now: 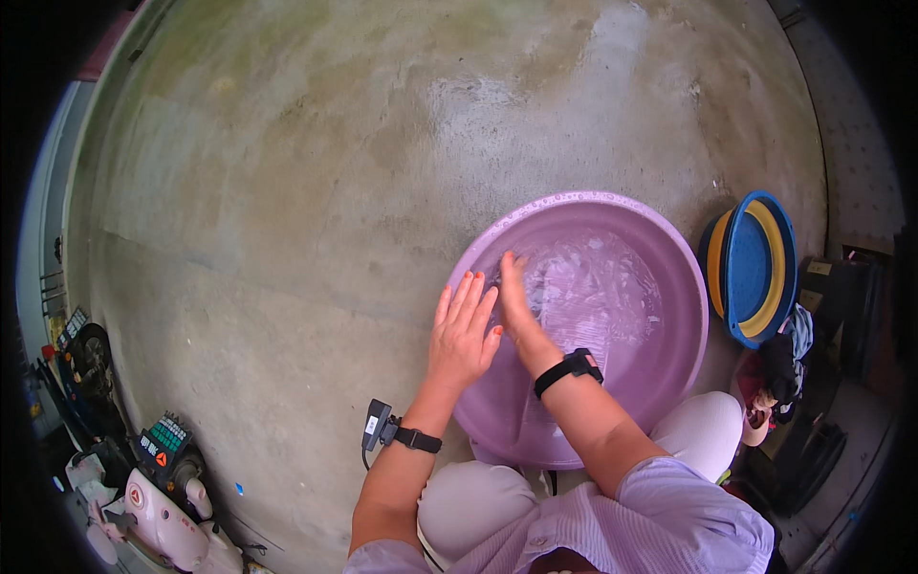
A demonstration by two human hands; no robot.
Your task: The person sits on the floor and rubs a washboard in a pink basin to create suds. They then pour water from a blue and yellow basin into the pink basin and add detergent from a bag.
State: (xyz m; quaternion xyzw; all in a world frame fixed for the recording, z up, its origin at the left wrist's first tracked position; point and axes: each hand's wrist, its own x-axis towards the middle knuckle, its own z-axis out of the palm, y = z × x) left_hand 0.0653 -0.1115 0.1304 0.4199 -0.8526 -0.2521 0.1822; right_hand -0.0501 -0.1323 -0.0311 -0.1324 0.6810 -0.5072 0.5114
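A large purple plastic tub [688,359] sits on the floor before my knees. Clear, rippling water [595,287] lies in it, over a ridged strip in the bottom. My left hand [465,326] is over the tub's left rim, palm down, thumb apart from the fingers, holding nothing. Just beside it, inside the rim, my right hand [515,298] is turned edge-on with no object visible in it. Some of its fingers are hidden from this angle. A black strap with a small device [376,425] circles my left wrist, and another black band [570,372] is on my right.
Right of the tub, a blue and yellow collapsible basin [753,265] stands tilted on its side. Clothes [782,366] are heaped in a pinkish container near dark boxes [835,308]. Parked scooters [168,516] line the lower left. The concrete floor [287,215] has wet patches.
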